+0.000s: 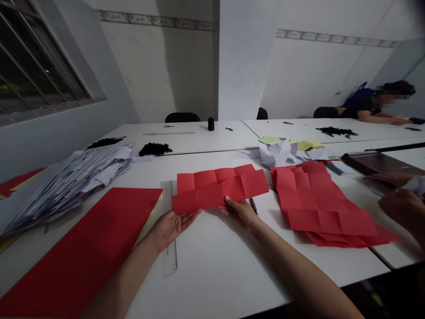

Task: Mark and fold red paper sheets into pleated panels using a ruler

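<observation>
Pale walls (133, 62), barred win. (33, 66) upper L, blk chairs (182, 117)

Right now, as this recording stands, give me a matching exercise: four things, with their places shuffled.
1. Folded red paper
2. Clear ruler
3. Black spool
4. Smooth red paper

A. Upright on the far table
B. Beside the fanned pale paper heap
C. Lying beneath the left hand
D. Held by the right hand

Pairs: 1-D, 2-C, 3-A, 4-B.
</observation>
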